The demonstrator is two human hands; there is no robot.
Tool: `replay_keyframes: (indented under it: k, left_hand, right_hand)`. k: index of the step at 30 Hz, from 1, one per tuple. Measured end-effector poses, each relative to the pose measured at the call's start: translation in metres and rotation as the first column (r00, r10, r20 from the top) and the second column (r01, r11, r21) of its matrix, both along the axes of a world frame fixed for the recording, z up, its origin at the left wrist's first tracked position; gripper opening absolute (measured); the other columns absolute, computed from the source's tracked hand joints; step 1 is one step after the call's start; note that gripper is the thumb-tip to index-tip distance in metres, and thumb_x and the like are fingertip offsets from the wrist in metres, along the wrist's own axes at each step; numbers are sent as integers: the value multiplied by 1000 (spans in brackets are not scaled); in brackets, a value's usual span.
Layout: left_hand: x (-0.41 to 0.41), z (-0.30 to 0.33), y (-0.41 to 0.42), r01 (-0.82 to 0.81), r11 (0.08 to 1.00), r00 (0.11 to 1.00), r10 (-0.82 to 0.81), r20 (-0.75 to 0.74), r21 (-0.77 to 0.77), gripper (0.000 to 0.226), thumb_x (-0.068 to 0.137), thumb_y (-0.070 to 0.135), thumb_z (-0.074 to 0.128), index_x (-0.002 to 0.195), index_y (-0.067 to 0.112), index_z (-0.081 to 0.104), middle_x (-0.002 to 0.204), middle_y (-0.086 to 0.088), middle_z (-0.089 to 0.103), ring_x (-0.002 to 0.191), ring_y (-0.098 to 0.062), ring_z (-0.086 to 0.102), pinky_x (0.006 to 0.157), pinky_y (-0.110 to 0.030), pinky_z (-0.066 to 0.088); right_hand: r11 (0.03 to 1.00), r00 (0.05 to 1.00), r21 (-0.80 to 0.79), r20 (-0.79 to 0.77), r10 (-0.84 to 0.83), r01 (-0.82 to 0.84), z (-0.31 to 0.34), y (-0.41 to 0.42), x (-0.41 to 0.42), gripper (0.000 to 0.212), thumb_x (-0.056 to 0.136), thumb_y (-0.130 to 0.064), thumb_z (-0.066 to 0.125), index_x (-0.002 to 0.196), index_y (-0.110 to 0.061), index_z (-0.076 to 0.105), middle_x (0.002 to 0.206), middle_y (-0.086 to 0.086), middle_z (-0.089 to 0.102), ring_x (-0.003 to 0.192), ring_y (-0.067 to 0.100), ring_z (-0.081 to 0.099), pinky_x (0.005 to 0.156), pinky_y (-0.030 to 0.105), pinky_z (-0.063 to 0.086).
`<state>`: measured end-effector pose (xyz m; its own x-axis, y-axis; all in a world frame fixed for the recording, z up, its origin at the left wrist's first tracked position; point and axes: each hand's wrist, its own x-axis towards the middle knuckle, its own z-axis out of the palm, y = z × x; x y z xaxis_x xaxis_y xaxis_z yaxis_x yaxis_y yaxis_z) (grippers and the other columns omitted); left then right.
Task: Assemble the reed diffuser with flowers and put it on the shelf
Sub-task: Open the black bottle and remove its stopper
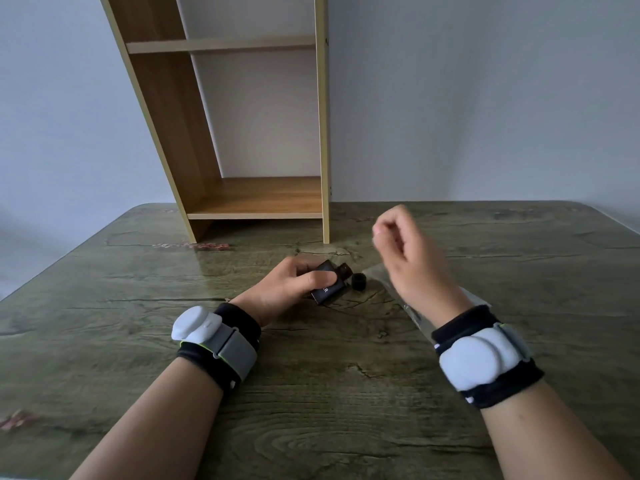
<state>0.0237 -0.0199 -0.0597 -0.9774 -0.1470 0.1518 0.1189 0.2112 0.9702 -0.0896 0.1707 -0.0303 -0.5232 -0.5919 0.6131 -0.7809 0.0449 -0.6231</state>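
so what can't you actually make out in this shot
Head view only:
- Bottle label: mostly covered by the left hand.
- Clear packet: contents hidden behind the right hand.
- Right hand's pinch: blurred, any grip unclear.
- Shelf top: cut off by the frame edge.

Wood-grain tabletop (311,393), grey-green and weathered in look, printed with dark cracks, rings and knots. Reddish worn patches lie near its far left (194,245) and at its near left edge (17,419). The far corners are rounded; a faint sheen shows towards the middle.

Plain wall (485,98), pale blue-grey, rising directly behind the table's far edge.

Black fabric wristband (239,320) on the left wrist, with grey strap and a white rounded pod.

Matching black wristband (464,325) on the right wrist, bearing a white domed pod.
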Motion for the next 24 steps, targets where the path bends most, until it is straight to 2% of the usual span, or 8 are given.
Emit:
replay_keyframes:
  k: [2,4,6,10,13,21,23,24]
  left_hand:
    - [1,2,1,-21,1000,1000,21,-3,20,45,75,43,72,92,2,72,82,4,70,78,-9,65,72,-19,49]
    - [0,4,2,-69,997,997,70,-28,27,30,83,29,77,102,7,75,87,6,76,83,-7,71,75,-17,53]
    - [-2,3,2,-166,985,986,165,-39,-47,20,87,17,81,105,11,75,91,6,78,84,-8,74,76,-19,55]
    - [-5,-2,-3,-350,861,934,352,-65,-369,39,78,27,91,113,24,75,100,5,78,84,-5,73,79,-19,58]
    - [-8,-6,-6,-339,807,930,364,-45,-484,44,74,31,92,114,27,75,102,9,77,88,-5,74,85,-26,62]
    - [-8,-9,-7,-312,811,932,363,7,-495,47,77,38,89,119,30,72,109,13,75,97,-1,71,95,-35,61]
    - [-6,-4,0,-356,796,925,374,-65,-490,49,82,40,85,127,28,69,117,14,72,104,2,68,98,-32,58]
    - [-5,-1,3,-418,762,906,388,-168,-495,46,85,41,82,127,26,69,119,14,71,108,1,67,98,-30,57]
  right_hand:
    - [998,997,-64,73,-18,23,-4,3,-10,12,109,-22,44,101,-14,49,71,-8,48,55,6,42,52,31,38]
    - [995,991,-96,130,-6,19,-12,1,-12,12,108,-23,44,101,-14,48,74,-12,49,58,5,44,58,31,38]
    - [994,983,-106,182,19,0,-18,-3,-10,16,107,-27,43,101,-13,48,75,-11,51,59,6,45,58,32,38]
    - [982,931,-185,349,107,-44,-16,-9,-3,17,109,-22,43,98,-10,46,73,2,49,57,14,41,51,34,36]
    - [968,872,-248,465,156,-41,-18,-13,3,15,110,-15,42,96,-9,45,73,3,48,57,12,41,52,33,36]
    - [963,795,-264,573,197,-48,-24,-21,11,19,110,-17,44,93,-8,46,74,1,51,56,14,42,53,33,41]
    - [968,799,-245,569,193,-59,-24,-21,14,19,110,-18,44,94,-8,47,74,1,51,56,13,43,53,33,41]
    - [973,803,-224,568,182,-62,-25,-21,15,19,110,-19,43,96,-7,48,74,2,51,56,13,44,54,33,41]
